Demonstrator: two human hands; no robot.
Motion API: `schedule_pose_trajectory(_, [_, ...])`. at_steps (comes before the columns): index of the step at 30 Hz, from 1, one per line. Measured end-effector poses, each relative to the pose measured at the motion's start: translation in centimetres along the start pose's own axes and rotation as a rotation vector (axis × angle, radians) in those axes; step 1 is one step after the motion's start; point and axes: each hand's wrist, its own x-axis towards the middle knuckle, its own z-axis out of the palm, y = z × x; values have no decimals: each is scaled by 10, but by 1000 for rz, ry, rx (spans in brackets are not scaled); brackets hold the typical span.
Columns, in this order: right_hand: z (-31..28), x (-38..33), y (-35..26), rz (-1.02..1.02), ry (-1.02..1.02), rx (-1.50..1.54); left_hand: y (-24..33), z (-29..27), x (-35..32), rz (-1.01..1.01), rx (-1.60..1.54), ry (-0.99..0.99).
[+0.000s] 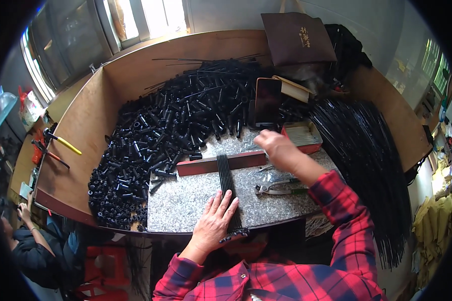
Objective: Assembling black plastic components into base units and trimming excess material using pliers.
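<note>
My left hand (215, 224) lies flat, fingers stretched, on the near part of a bundle of thin black rods (226, 174). The rods rest side by side across a long red-sided bar (196, 166), and small dark pieces (234, 234) show at their near ends. My right hand (277, 149) is above the speckled stone slab (181, 203), beyond the bar, with its fingers drawn together. Whatever they pinch is hidden. Under and beside those fingertips lie small thin pieces (246, 145), too fine to name. Pliers (276, 187) lie on the slab below my right wrist.
Black tubular parts (171, 115) are heaped at left and back. Long black rods (361, 155) hang over the right edge. A red box (309, 147), a propped phone (267, 103) and a brown bag (299, 40) stand behind. Wooden walls (80, 120) hold yellow-handled pliers (65, 142). Another person (40, 246) sits at far left.
</note>
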Motion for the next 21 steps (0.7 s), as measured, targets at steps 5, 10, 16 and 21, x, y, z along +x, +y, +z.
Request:
schedule_pose_trajectory(5, [41,15,-12,-108,-16,-45,2,-2,3,4,-25,10])
schedule_pose_trajectory(10, [47,17,-11,-81,-23,-79,2,0,3,19,-10,26])
schedule_pose_trajectory(16, [49,17,-10,-44,-22,-49,1,1,2,17,8,35])
schedule_pose_trajectory(21, [50,17,-7,-40,-33,-74,1,0,3,29,14,13])
